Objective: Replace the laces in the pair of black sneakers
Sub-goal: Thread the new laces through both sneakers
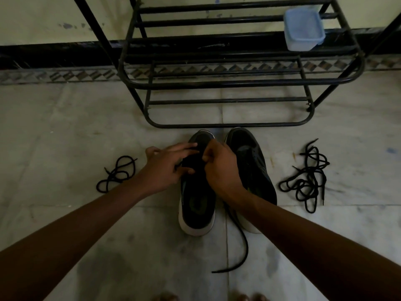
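- Both black sneakers stand side by side on the floor, long axes running straight away from the person, toes aimed at the shoe rack, white heels nearest the camera.
- Left hand lies over the left sneaker, fingers spread and fairly straight, touching its upper.
- Right hand is curled tight, pinching at that sneaker's lacing edge; too dark to see what sits between the fingertips.
- The right sneaker sits just beside it, a trailing lace running back toward the person.
- One loose lace lies on the left, a tangled lace pile on the right.
- The floor is pale stone with a patterned border; a blue plastic container rests on the rack against a light wall.
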